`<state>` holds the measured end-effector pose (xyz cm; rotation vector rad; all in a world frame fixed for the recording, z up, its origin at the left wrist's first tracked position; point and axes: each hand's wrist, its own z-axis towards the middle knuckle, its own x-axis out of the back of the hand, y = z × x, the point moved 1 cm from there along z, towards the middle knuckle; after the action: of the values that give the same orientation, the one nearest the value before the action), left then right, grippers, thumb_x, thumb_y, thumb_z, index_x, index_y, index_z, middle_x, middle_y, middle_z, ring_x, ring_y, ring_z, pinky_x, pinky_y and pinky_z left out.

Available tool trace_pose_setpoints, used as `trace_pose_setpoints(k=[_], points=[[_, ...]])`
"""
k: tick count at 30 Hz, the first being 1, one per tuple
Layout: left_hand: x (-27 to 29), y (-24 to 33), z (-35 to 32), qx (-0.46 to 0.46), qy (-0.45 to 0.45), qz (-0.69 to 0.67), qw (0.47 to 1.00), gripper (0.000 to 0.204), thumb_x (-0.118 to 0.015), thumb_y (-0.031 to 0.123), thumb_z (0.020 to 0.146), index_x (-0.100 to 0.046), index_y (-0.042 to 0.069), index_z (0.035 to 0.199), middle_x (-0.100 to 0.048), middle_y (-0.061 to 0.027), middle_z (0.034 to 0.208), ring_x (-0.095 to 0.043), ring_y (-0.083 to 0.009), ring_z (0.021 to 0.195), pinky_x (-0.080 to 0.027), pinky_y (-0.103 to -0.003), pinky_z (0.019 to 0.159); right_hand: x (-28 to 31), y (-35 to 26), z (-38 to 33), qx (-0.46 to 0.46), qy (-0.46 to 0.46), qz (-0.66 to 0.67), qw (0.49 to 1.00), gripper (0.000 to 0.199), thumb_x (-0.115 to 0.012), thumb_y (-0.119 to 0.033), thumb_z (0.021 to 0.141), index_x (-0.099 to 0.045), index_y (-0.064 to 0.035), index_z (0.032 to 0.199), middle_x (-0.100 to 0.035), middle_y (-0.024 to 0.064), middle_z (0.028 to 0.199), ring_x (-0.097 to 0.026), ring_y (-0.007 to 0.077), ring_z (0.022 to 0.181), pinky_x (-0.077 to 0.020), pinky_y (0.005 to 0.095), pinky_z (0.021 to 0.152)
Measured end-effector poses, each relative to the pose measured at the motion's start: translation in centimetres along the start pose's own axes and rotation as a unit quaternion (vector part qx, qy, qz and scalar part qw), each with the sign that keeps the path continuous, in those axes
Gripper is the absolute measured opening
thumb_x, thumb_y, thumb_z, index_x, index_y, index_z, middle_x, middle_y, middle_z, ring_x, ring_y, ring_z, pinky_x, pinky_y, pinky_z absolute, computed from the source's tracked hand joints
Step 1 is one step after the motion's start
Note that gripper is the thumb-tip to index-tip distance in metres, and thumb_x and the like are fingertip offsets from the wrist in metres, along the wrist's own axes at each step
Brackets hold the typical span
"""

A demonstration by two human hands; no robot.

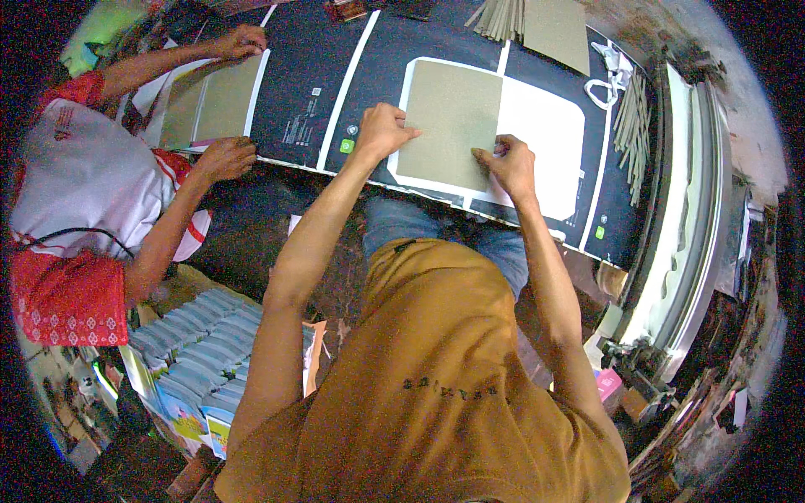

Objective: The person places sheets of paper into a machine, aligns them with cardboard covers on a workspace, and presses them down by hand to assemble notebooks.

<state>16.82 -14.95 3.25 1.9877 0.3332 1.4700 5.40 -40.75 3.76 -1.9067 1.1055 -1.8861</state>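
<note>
A grey-brown cardboard panel [453, 121] lies on the left part of a white sheet with clipped corners [545, 159]. The sheet's right part is bare white. My left hand [384, 132] is at the panel's left edge, fingers bent and thumb reaching onto the board. At the panel's lower right edge is my right hand [510, 168], its fingers curled and thumb pressed on the board. Both hands seem to hold the panel by its sides; some fingertips are hidden.
A co-worker in red and white [109, 184] handles similar boards [226, 96] at the left. Beyond my sheet lie cardboard strips [501, 18] and a board [556, 33]; more strips [633, 138] and a white strap [615, 74] lie right. Stacked booklets [201, 344] stand lower left.
</note>
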Motion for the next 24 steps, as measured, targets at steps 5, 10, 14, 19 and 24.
trace_pose_setpoints(k=[5, 10, 14, 19, 24], points=[[0.5, -0.1, 0.0, 0.015, 0.001, 0.032, 0.999, 0.054, -0.088, 0.04, 0.068, -0.077, 0.003, 0.106, -0.077, -0.0155, 0.096, -0.075, -0.029, 0.087, -0.059, -0.039, 0.081, 0.0, -0.6, 0.0, 0.011, -0.003, 0.003, 1.0, 0.053, -0.086, -0.037, 0.07, -0.072, 0.0057, 0.098, -0.073, 0.0216, 0.089, -0.073, 0.0347, 0.082, -0.0575, 0.0422, 0.077], [0.9, 1.4, -0.1, 0.036, -0.009, 0.016, 0.999, 0.055, -0.09, 0.037, 0.065, -0.077, 0.0, 0.104, -0.075, -0.0193, 0.099, -0.074, -0.0334, 0.093, -0.057, -0.041, 0.089, 0.3, -0.8, -0.3, -0.006, 0.009, 0.026, 1.0, 0.062, -0.089, -0.03, 0.068, -0.064, 0.0036, 0.115, -0.072, 0.0208, 0.084, -0.072, 0.0351, 0.08, -0.0578, 0.0447, 0.075], [0.9, 1.3, -0.1, 0.025, -0.008, 0.026, 0.999, 0.053, -0.089, 0.039, 0.068, -0.077, 0.002, 0.105, -0.076, -0.0174, 0.095, -0.075, -0.0305, 0.089, -0.058, -0.039, 0.085, 0.7, -1.5, -0.6, -0.01, 0.009, 0.04, 0.999, 0.063, -0.088, -0.029, 0.069, -0.059, 0.0024, 0.116, -0.072, 0.0199, 0.083, -0.072, 0.0354, 0.08, -0.0579, 0.0455, 0.075], [1.1, 1.7, 0.2, 0.032, -0.037, 0.03, 0.998, 0.049, -0.089, 0.038, 0.068, -0.078, 0.003, 0.1, -0.076, -0.0169, 0.088, -0.075, -0.0307, 0.082, -0.058, -0.039, 0.079, 0.5, -1.3, -0.5, -0.01, 0.014, 0.038, 0.999, 0.059, -0.088, -0.025, 0.07, -0.057, 0.0013, 0.113, -0.071, 0.0197, 0.083, -0.072, 0.0369, 0.08, -0.0576, 0.0459, 0.075], [0.5, 0.7, 0.1, 0.009, 0.011, 0.024, 1.0, 0.04, -0.089, 0.03, 0.067, -0.078, 0.001, 0.092, -0.075, -0.0171, 0.081, -0.074, -0.0309, 0.074, -0.056, -0.039, 0.07, 0.3, -1.5, -0.5, 0.007, 0.018, 0.033, 0.999, 0.059, -0.087, -0.024, 0.07, -0.057, 0.0032, 0.112, -0.071, 0.0239, 0.085, -0.071, 0.0394, 0.08, -0.0573, 0.0468, 0.075]])
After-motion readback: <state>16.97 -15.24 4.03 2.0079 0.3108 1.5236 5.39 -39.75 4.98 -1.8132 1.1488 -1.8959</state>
